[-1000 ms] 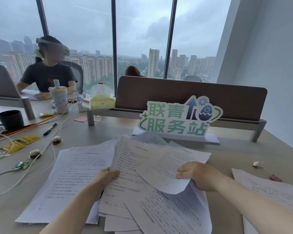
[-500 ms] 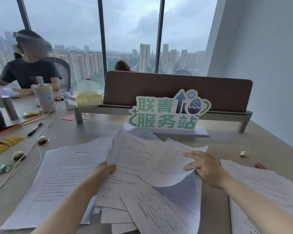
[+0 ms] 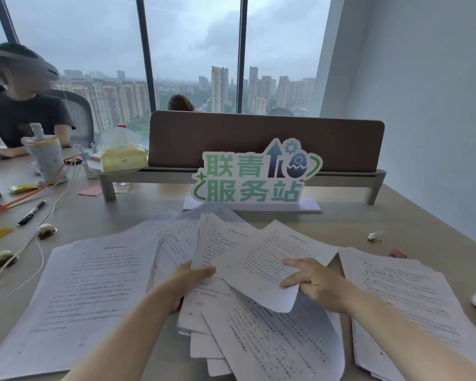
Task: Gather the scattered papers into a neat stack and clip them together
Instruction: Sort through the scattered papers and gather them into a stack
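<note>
Grey sky and towers fill the windows behind a smooth beige table (image 3: 341, 232) strewn with thin, limp printed papers (image 3: 259, 339). Left hand (image 3: 187, 281) grips the fanned middle pile's edge; right hand (image 3: 313, 284) pinches 1 curling sheet (image 3: 267, 259), fingers (image 3: 291, 264) clenched on it. More sheets lie flat at left (image 3: 80, 292) and right (image 3: 396, 298). Slick paper could slide off the uneven pile, or the pinched sheet crease. 2 small clips, 1 metal (image 3: 374, 237), 1 pink (image 3: 397, 253), lie well apart at right.
</note>
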`<state>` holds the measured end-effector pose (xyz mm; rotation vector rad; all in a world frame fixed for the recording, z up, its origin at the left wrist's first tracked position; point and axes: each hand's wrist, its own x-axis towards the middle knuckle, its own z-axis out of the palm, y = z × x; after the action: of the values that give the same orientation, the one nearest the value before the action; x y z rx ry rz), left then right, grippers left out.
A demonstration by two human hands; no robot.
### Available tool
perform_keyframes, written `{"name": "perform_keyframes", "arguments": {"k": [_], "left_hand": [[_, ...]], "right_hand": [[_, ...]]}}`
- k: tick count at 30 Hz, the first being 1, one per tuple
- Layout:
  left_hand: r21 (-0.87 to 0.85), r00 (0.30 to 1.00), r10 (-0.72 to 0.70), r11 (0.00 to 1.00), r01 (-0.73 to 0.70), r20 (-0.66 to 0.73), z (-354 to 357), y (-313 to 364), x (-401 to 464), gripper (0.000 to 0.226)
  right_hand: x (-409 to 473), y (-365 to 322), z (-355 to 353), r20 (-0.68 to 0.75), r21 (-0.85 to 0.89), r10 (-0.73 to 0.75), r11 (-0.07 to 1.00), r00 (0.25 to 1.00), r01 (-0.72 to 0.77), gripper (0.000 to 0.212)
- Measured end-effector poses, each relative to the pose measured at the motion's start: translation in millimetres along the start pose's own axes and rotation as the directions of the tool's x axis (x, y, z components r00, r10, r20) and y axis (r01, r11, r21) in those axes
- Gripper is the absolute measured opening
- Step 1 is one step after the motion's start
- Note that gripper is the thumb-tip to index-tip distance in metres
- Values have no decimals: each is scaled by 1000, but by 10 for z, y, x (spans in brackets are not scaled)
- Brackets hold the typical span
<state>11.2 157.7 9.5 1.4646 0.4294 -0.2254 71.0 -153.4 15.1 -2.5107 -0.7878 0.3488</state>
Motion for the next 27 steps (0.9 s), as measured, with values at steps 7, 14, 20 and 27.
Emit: {"name": "perform_keyframes", "arguments": {"k": [7,14,20,27], "left_hand": [[44,1000,13,999,-14,22,318,-24,32,23],[152,997,-13,988,26,-82,357,-45,155,17],[121,995,-14,992,26,-100,310,-56,179,16],[77,995,-11,997,19,-97,270,-90,218,17]], "right_hand": [[-132,168,13,-165,69,50,997,985,-39,54],[-330,265,-142,-308,-7,155,986,939,-166,60],[-418,428,-333,-245,69,619,779,747,-623,77],[-539,508,-409,-192,55,740,664,645,-745,62]]}}
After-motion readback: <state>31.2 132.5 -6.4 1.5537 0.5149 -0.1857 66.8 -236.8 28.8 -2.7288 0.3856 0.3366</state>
